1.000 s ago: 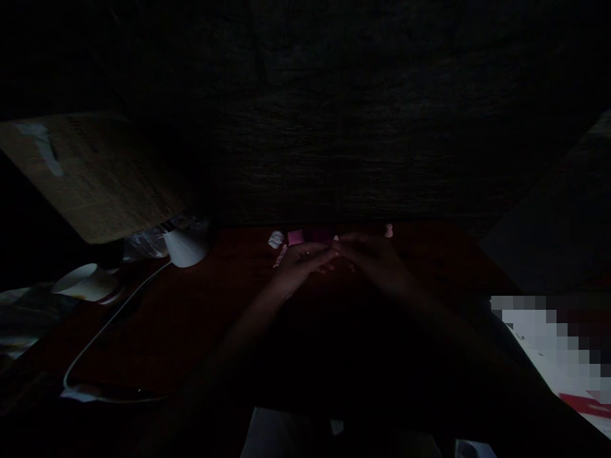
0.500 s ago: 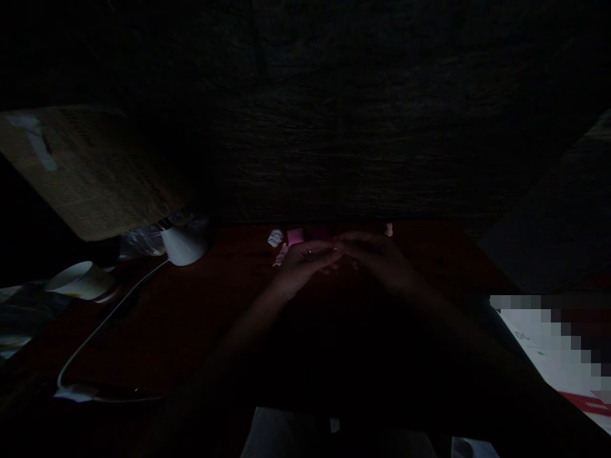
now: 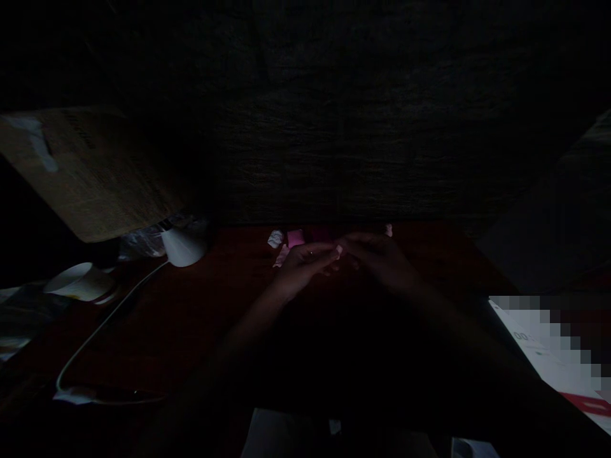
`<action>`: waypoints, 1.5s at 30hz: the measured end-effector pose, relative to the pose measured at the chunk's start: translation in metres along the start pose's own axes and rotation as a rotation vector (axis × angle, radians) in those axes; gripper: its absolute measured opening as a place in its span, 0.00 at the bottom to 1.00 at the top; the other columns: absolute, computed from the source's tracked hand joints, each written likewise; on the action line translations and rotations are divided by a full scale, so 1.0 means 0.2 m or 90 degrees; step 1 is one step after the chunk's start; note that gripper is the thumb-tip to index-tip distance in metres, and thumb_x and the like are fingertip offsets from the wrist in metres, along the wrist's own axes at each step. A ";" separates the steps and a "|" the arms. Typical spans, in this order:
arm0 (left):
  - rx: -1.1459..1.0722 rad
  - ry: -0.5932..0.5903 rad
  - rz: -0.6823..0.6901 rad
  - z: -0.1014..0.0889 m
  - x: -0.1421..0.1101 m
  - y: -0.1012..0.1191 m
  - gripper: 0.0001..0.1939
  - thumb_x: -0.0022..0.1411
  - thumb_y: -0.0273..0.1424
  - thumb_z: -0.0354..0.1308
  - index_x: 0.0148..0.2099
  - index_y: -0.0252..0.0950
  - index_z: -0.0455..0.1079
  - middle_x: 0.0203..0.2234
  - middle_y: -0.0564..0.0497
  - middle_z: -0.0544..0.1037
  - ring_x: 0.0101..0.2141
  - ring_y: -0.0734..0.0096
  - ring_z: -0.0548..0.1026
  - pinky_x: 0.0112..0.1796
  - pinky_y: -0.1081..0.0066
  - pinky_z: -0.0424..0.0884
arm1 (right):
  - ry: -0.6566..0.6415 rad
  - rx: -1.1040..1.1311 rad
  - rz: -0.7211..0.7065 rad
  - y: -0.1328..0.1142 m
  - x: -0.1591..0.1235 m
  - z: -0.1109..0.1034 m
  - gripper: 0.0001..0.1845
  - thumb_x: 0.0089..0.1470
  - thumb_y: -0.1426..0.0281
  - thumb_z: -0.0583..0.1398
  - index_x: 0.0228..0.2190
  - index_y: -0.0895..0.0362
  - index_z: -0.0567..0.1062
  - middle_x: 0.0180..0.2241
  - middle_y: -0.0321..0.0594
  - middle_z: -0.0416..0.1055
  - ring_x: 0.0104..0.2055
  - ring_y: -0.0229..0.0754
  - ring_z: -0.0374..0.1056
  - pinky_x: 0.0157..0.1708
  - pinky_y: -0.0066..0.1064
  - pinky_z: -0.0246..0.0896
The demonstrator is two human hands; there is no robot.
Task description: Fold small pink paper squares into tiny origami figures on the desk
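The scene is very dark. My left hand [image 3: 300, 267] and my right hand [image 3: 379, 257] meet fingertip to fingertip over a dark red table [image 3: 191, 312]. Both hands have their fingers pinched together around a tiny pale piece [image 3: 339, 250] between them; I cannot make out what it is. Just beyond the hands, against the wall, lie a pink block [image 3: 295, 238], a white crumpled scrap [image 3: 275, 238], a pale pink strip [image 3: 280, 256] and another small pink bit [image 3: 388, 229].
A white lamp base [image 3: 184, 247] with a white cable [image 3: 95, 334] stands at the left, beside a paper cup [image 3: 79, 282] lying on its side and a cardboard box [image 3: 90, 172]. White paper with red print [image 3: 548, 356] lies at the right. A dark textured wall [image 3: 334, 127] closes the back.
The hands stay together in nearly the same place; the fingertips have shifted slightly and a pale tip now shows between them.
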State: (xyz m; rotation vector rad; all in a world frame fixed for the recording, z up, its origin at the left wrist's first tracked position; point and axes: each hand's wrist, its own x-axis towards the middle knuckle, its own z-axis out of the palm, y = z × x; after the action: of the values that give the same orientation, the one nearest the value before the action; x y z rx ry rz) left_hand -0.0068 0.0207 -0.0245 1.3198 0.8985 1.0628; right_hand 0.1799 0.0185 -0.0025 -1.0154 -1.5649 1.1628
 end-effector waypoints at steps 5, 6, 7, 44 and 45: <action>0.021 0.012 0.024 0.01 0.00 0.00 0.17 0.56 0.43 0.72 0.44 0.38 0.84 0.37 0.46 0.85 0.31 0.69 0.80 0.32 0.71 0.72 | 0.023 -0.037 -0.017 0.00 0.00 -0.01 0.23 0.56 0.47 0.65 0.30 0.55 0.80 0.27 0.36 0.74 0.28 0.38 0.66 0.30 0.32 0.60; 0.019 0.018 0.024 0.00 0.01 0.00 0.17 0.56 0.43 0.72 0.43 0.38 0.84 0.37 0.46 0.85 0.31 0.70 0.79 0.32 0.71 0.72 | 0.026 -0.042 -0.015 0.00 0.00 -0.01 0.23 0.56 0.47 0.65 0.30 0.55 0.80 0.28 0.37 0.75 0.29 0.39 0.67 0.30 0.32 0.61; 0.019 0.024 0.022 0.00 0.01 0.00 0.16 0.56 0.42 0.72 0.43 0.38 0.84 0.37 0.47 0.85 0.31 0.70 0.79 0.32 0.71 0.72 | 0.028 -0.048 -0.012 0.01 0.00 -0.01 0.23 0.55 0.47 0.65 0.31 0.55 0.81 0.29 0.37 0.76 0.29 0.39 0.67 0.31 0.32 0.61; -0.047 -0.031 -0.089 -0.01 0.02 -0.03 0.23 0.56 0.49 0.72 0.45 0.36 0.82 0.37 0.43 0.86 0.32 0.69 0.80 0.31 0.73 0.73 | 0.018 -0.022 -0.019 0.06 0.02 0.00 0.19 0.56 0.51 0.66 0.36 0.54 0.85 0.31 0.39 0.80 0.31 0.40 0.71 0.33 0.33 0.67; -0.058 -0.035 -0.104 -0.01 0.02 -0.02 0.22 0.58 0.49 0.71 0.45 0.36 0.82 0.39 0.41 0.87 0.32 0.69 0.80 0.32 0.73 0.73 | 0.021 -0.022 -0.018 0.06 0.02 -0.01 0.18 0.56 0.52 0.66 0.36 0.54 0.85 0.33 0.40 0.81 0.33 0.42 0.73 0.34 0.33 0.68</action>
State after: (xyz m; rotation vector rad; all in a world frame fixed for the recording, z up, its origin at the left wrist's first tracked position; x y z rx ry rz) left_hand -0.0062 0.0253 -0.0290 1.1737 0.8908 0.9263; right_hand 0.1814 0.0245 -0.0127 -1.0270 -1.5740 1.0973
